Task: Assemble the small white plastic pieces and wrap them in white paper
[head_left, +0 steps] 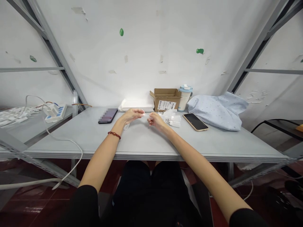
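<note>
Both hands meet above the middle of the grey worktop [142, 142], toward its far side. The left hand [132, 115] has its fingers curled in and pinched on one end of a small white piece [145, 115]; the right hand [155, 119] is likewise closed, its fingertips pinching the other end. The piece is too small to tell what it is. It hangs between the 2 hands, just above the worktop, with no visible contact with the surface. A red bead bracelet [114, 135] sits on the left wrist.

Just beyond the right hand lies a heap of small clear packets with white parts [172, 119], near the fingers but apart from them. Another small white bit [126, 127] rests on the worktop beside the left wrist.

A dark phone [108, 115] lies face up left of the hands, and a second phone in a tan case [195, 122] lies to the right. Along the back stand a stack of white trays [136, 105], an open cardboard box [166, 98] with a printed label, and a pale tumbler with a blue lid [185, 97] just beside the box. A light blue spotted cloth [217, 110] is bunched at the far right. On a lower shelf to the left sits a power strip [55, 112] with a white cable trailing off the edge
</note>
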Available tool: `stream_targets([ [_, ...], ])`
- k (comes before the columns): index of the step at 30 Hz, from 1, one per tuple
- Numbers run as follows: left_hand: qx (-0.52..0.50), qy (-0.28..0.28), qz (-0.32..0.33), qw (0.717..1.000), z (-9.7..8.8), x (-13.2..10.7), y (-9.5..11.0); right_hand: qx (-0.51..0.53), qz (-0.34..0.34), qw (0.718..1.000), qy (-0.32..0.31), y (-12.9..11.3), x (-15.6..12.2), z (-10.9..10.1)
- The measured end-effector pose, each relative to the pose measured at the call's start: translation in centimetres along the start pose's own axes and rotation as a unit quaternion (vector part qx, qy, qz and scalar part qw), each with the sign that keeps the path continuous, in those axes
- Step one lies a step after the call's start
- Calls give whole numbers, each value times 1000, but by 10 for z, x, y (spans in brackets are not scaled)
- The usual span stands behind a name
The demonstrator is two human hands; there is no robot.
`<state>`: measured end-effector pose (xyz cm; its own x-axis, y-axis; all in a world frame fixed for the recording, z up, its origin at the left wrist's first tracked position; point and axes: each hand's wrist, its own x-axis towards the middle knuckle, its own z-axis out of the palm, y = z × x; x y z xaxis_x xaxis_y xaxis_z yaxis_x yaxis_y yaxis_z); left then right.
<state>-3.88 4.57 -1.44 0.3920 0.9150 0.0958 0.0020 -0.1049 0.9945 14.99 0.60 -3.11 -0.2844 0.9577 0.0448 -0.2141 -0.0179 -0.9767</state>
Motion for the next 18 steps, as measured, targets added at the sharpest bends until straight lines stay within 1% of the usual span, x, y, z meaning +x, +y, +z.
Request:
stream_targets([
  [3,-25,-5,-12,1000,5,-1,3,17,-1,1000,-14,-2,-1,-1],
  [5,-31,-4,-31,999,10,-2,5,19,-4,1000,-19,-3,-1,-1],
  [9,3,-2,-90,996,18,-6,11,17,-2,1000,-16,-3,-1,-1],
  [11,26,-1,-106,994,20,-8,12,18,-2,1000,-15,-2,0,-2],
  [13,38,-5,-104,994,19,-9,13,18,-5,1000,-15,-2,0,-2],
  [18,38,-15,-71,997,16,-9,12,18,0,1000,-13,-3,-1,-3],
])
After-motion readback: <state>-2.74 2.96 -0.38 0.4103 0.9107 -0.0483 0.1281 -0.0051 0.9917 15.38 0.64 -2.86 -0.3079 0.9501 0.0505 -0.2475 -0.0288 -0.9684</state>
